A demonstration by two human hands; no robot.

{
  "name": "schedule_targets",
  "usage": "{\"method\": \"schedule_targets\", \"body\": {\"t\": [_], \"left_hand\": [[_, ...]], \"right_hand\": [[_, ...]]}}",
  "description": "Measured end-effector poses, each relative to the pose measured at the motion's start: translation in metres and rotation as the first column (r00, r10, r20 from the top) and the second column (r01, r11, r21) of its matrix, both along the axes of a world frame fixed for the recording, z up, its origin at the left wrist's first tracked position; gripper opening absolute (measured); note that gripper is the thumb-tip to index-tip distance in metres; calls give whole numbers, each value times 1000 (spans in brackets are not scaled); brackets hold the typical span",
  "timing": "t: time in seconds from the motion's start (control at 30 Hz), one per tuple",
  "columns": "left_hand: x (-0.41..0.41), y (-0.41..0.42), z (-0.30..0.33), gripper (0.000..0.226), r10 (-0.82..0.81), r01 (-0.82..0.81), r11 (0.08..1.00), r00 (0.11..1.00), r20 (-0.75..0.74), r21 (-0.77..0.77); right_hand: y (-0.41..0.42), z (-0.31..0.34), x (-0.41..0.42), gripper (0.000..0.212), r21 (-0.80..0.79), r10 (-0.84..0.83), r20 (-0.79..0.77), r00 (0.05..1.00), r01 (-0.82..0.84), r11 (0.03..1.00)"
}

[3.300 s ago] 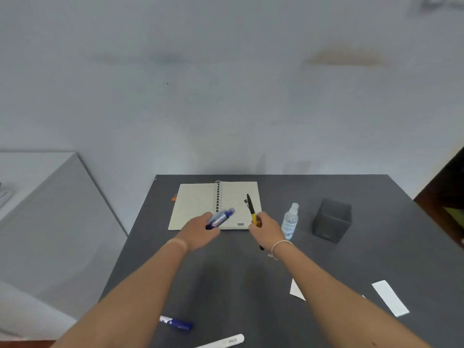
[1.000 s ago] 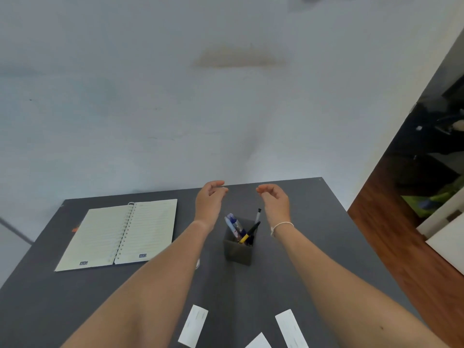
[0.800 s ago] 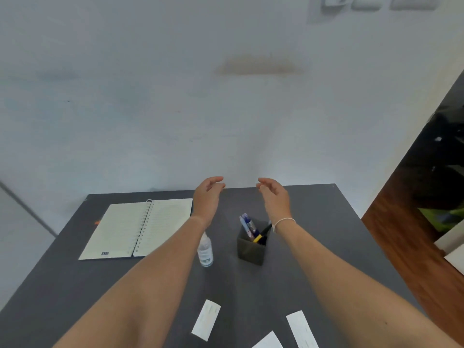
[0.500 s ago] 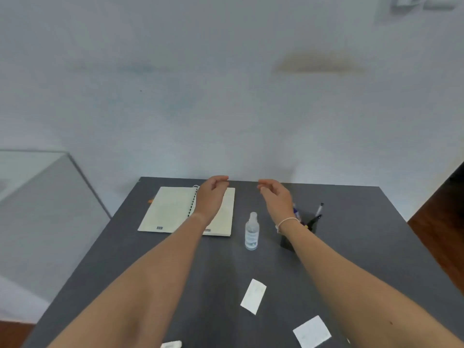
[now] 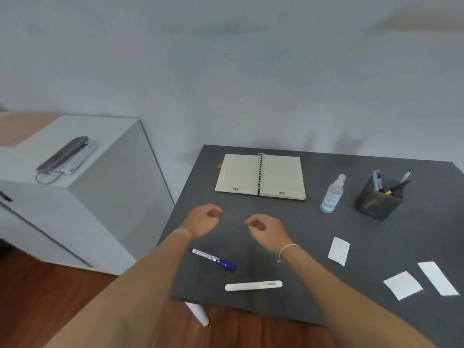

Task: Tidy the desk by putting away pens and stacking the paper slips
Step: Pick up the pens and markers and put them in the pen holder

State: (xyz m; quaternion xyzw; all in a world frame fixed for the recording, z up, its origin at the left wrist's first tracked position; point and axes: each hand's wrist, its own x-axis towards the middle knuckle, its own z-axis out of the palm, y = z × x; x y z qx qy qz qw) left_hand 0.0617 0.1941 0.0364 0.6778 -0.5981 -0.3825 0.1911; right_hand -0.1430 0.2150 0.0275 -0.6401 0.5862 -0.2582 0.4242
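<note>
A blue marker (image 5: pixel 213 258) and a white pen (image 5: pixel 253 285) lie on the dark desk (image 5: pixel 301 222) near its front edge. My left hand (image 5: pixel 204 219) and my right hand (image 5: pixel 267 228) hover just above and behind them, fingers loosely curled, holding nothing. Far right, a dark pen holder (image 5: pixel 378 200) has several pens standing in it. Three white paper slips lie apart at the right: one (image 5: pixel 339 251) nearer the middle, a squarish one (image 5: pixel 403 285) and a long one (image 5: pixel 438 278) by the edge.
An open spiral notebook (image 5: pixel 259 177) lies at the desk's back. A small clear spray bottle (image 5: pixel 332 194) stands left of the pen holder. A white cabinet (image 5: pixel 70 187) with a flat device on top stands to the left. Wooden floor lies below.
The pens I held earlier now stand in the holder. My view swung left and down; both empty hands came back from the holder to above the blue marker and white pen.
</note>
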Motion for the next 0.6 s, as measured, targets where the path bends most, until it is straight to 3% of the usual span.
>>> {"method": "schedule_targets", "body": {"t": [0.13, 0.27, 0.43, 0.6], "left_hand": [[32, 29, -22, 39, -281, 241, 952, 932, 227, 190], [41, 38, -36, 40, -406, 351, 911, 854, 327, 215], [36, 41, -49, 34, -464, 442, 882, 757, 461, 162], [27, 38, -52, 23, -485, 497, 859, 709, 512, 126]], "right_hand": [[33, -24, 16, 17, 95, 255, -243, 936, -238, 967], [48, -38, 21, 37, 156, 432, -452, 780, -407, 900], [57, -43, 22, 53, 106, 456, -596, 661, -498, 861], [59, -45, 19, 25, 75, 420, -653, 631, -498, 864]]}}
